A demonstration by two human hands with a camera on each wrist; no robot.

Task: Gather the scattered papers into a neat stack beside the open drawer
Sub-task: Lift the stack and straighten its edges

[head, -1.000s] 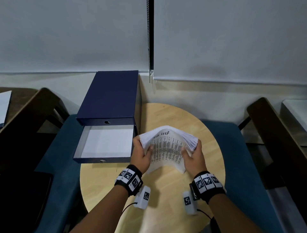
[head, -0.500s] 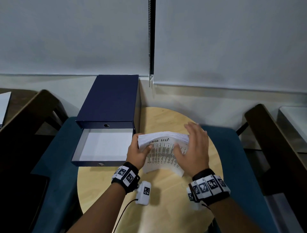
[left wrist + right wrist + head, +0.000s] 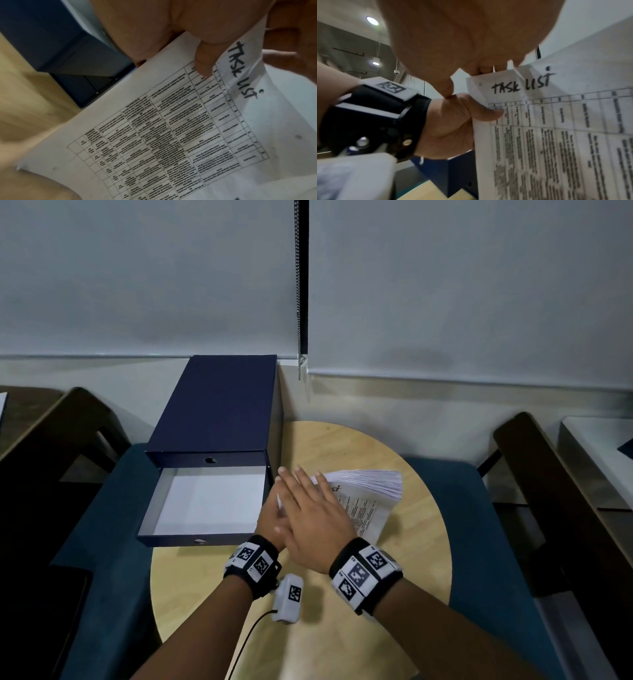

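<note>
Since earlier, our flat, straight-fingered right hand (image 3: 308,518) crossed over our left hand (image 3: 270,525); only wrist views show its thumb (image 3: 489,113) pinching the papers (image 3: 370,494).

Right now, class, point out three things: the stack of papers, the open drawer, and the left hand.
stack of papers (image 3: 371,484): head view, fanned top edge.
open drawer (image 3: 205,499): head view, pale inside floor.
left hand (image 3: 452,121): right wrist view, palm beside the thumb.

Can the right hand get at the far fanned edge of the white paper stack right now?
Probably yes. The right hand lies flat and open over the white printed paper stack, holding nothing, and the fanned edge sits uncovered just beyond its fingertips; the left hand grips the opposite side.
</note>
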